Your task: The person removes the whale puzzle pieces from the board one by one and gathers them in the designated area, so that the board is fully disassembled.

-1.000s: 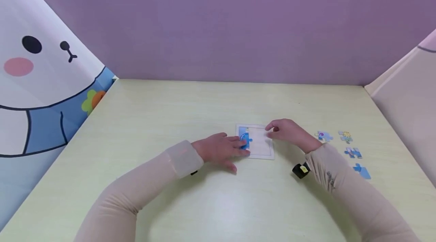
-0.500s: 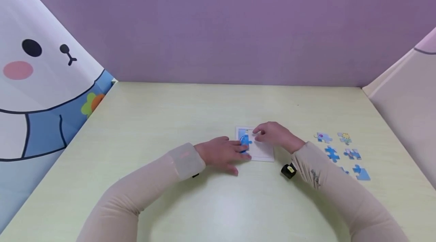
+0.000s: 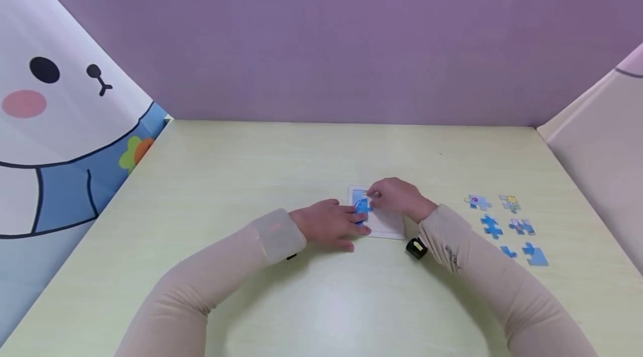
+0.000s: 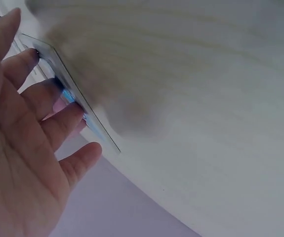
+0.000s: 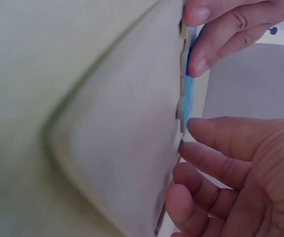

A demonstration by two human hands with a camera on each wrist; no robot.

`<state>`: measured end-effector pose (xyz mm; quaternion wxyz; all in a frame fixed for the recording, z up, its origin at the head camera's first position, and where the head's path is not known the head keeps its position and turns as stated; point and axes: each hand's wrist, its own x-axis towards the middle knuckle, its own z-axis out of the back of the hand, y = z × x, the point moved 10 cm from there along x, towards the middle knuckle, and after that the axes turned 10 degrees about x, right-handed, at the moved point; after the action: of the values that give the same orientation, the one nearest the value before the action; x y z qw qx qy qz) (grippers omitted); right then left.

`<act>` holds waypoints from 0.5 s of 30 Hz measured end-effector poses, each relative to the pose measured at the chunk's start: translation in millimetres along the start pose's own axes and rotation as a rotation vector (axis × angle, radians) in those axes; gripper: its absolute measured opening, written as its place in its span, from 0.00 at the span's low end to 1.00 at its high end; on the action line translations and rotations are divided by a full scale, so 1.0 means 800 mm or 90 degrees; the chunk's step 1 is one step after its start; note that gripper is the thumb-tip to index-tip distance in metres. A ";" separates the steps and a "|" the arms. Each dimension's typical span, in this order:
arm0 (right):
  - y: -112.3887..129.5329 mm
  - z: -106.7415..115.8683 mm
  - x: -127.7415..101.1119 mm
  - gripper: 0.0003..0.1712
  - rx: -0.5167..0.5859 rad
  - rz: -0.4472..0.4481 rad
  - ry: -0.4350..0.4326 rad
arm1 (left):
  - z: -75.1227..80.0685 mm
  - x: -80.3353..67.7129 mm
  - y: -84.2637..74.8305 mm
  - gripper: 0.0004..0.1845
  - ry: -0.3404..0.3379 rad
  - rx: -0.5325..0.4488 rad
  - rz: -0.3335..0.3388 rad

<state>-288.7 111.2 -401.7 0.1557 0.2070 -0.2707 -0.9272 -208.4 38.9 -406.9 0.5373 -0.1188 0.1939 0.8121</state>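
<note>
A pale puzzle tray (image 3: 390, 230) lies on the table, with blue puzzle pieces (image 3: 359, 198) fitted along its left side. My left hand (image 3: 326, 224) is spread flat, its fingertips resting on those pieces; the left wrist view shows its fingers (image 4: 58, 126) reaching over the tray. From the right, my right hand (image 3: 400, 196) reaches across the tray. Its thumb (image 5: 216, 131) and index fingertip come right at the edge of the pieces near the tray's far end, with a small gap between them. Its other fingers bend loosely. Part of the tray is hidden under both hands.
Several loose puzzle pieces lie to the right, among them a purple-blue one (image 3: 479, 202), a yellow sun one (image 3: 510, 203) and a blue one (image 3: 491, 227). A black wrist camera (image 3: 416, 248) hangs by the right sleeve. A purple backdrop (image 3: 321, 39) stands behind the table.
My right hand has moved left across the tray, from its right edge to the fitted pieces, uncovering loose pieces behind the sleeve. The left hand has stayed almost still.
</note>
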 end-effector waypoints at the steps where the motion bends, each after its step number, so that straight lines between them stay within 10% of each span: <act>1: 0.001 0.000 0.000 0.17 -0.006 -0.001 -0.001 | 0.001 0.000 0.000 0.29 0.000 0.006 0.001; 9: 0.011 -0.001 0.001 0.15 -0.037 -0.007 0.016 | -0.005 0.001 0.004 0.29 0.024 0.003 0.015; 15: 0.010 -0.006 0.008 0.15 -0.052 -0.016 0.025 | 0.004 0.002 0.002 0.24 -0.043 0.041 0.003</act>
<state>-290.2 99.9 -402.5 0.1572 0.2219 -0.2270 -0.9352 -210.6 41.4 -404.1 0.5454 -0.0735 0.2016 0.8102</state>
